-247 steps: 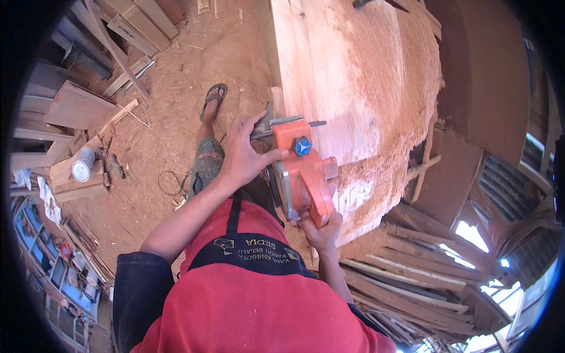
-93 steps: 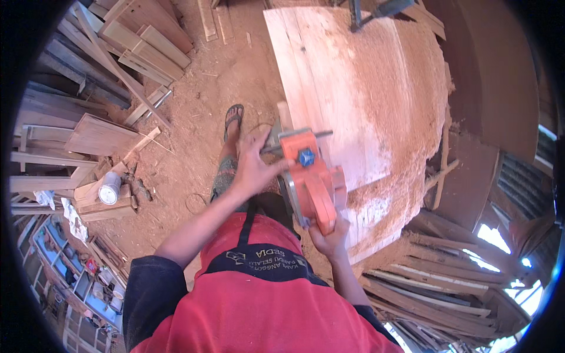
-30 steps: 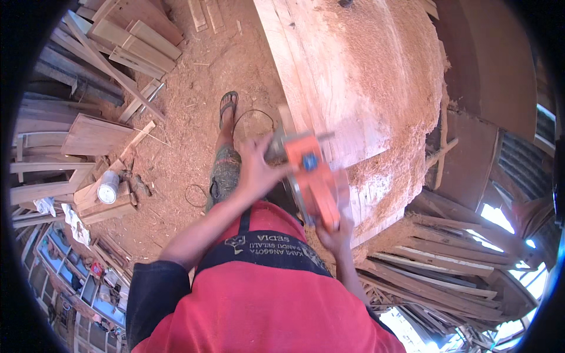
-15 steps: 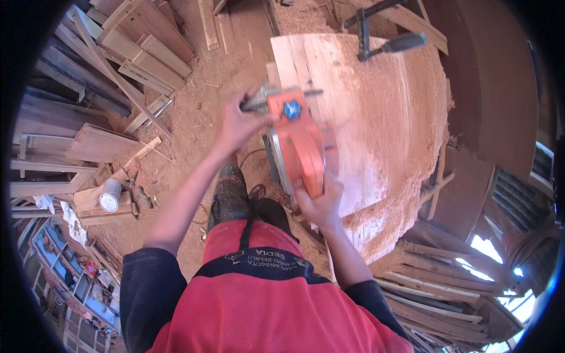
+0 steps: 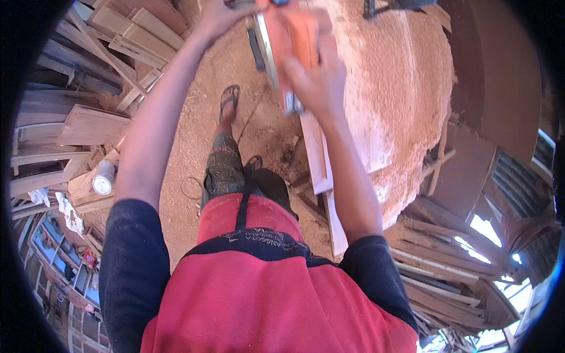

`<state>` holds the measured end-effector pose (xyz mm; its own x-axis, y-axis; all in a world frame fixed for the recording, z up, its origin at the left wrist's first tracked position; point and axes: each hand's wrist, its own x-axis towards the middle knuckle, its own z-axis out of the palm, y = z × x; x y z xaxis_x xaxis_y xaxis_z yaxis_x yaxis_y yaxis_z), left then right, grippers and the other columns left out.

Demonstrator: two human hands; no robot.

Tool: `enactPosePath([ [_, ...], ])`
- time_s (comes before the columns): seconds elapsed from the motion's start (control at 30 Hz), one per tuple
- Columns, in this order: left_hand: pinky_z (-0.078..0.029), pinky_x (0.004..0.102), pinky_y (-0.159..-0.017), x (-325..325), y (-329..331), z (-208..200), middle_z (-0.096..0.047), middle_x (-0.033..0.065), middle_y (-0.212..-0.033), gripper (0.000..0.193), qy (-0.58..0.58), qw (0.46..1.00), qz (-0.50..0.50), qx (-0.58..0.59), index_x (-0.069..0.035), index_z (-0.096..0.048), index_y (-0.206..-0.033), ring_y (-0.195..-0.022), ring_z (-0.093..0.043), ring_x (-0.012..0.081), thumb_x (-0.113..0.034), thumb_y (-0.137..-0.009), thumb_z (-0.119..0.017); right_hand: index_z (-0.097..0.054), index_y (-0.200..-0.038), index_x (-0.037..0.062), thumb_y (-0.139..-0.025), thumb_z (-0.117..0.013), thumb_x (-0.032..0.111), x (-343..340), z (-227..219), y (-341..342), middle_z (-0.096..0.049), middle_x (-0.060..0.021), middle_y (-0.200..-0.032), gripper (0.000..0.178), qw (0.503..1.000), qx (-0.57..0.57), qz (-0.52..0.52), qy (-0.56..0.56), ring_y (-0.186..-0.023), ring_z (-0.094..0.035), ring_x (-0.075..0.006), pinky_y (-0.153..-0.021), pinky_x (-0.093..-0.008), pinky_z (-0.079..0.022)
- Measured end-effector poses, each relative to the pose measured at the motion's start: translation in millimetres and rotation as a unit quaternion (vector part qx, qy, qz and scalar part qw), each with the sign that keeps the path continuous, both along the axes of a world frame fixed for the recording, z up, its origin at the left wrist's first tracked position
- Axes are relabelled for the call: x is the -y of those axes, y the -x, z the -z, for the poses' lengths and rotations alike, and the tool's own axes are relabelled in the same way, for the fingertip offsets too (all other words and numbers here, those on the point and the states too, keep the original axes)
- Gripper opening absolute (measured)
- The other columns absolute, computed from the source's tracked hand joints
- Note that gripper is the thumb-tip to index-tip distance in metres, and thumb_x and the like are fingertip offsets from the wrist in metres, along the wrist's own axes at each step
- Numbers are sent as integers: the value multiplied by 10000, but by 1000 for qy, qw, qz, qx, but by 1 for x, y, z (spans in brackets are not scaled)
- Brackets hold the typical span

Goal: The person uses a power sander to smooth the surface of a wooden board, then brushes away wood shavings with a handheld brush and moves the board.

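Both the left hand [image 5: 221, 17] and right hand [image 5: 321, 85] clasp an orange planer [image 5: 301, 36].

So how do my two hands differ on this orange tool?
Your left hand is up front on the orange power tool; your right hand wraps its rear handle. The picture's top edge cuts off part of the left hand but not the right hand. Both are bare.

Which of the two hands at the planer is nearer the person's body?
The right hand: it grips the planer at the back, whereas the left hand is farther out, by its front, at the picture's top edge.
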<state>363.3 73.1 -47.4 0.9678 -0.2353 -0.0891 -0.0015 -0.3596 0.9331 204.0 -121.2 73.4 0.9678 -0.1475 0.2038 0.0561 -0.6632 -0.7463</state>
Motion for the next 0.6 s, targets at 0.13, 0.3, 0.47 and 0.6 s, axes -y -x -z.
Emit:
enactPosePath([
  [0.13, -532, 363, -760, 45, 195, -20, -706, 126, -953, 659, -2, 995, 40, -92, 2, -714, -1097, -845, -673, 206, -394, -612, -919, -630, -1093, -7, -785, -783, 149, 36, -7, 206, -697, -194, -790, 378, 989, -135, 30, 56, -709, -715, -338, -622, -404, -539],
  [0.3, -459, 420, -934, 70, 392, -51, -566, 174, -1067, 911, -35, 996, 29, -74, 3, -625, -1266, -1042, -544, 333, -436, -541, -957, -679, -965, 7, -762, -747, 109, 56, -38, 402, -679, -157, -757, 237, 965, -242, 102, -28, -672, -701, -313, -626, -377, -535],
  [0.47, -446, 409, -1016, 65, 363, -55, -562, 182, -1152, 984, -25, 991, 45, -127, 24, -590, -1315, -1155, -544, 347, -438, -531, -965, -682, -950, 51, -699, -759, 123, 57, -26, 386, -685, -152, -762, 273, 957, -270, 104, -14, -668, -702, -355, -626, -412, -553],
  [0.6, -444, 411, -1022, 54, 283, -45, -583, 178, -1139, 963, -34, 996, 0, -85, 39, -607, -1291, -1152, -549, 342, -439, -535, -963, -669, -994, 47, -707, -753, 115, 41, -22, 292, -664, -146, -729, 307, 972, -215, 82, -42, -644, -693, -349, -598, -423, -542],
])
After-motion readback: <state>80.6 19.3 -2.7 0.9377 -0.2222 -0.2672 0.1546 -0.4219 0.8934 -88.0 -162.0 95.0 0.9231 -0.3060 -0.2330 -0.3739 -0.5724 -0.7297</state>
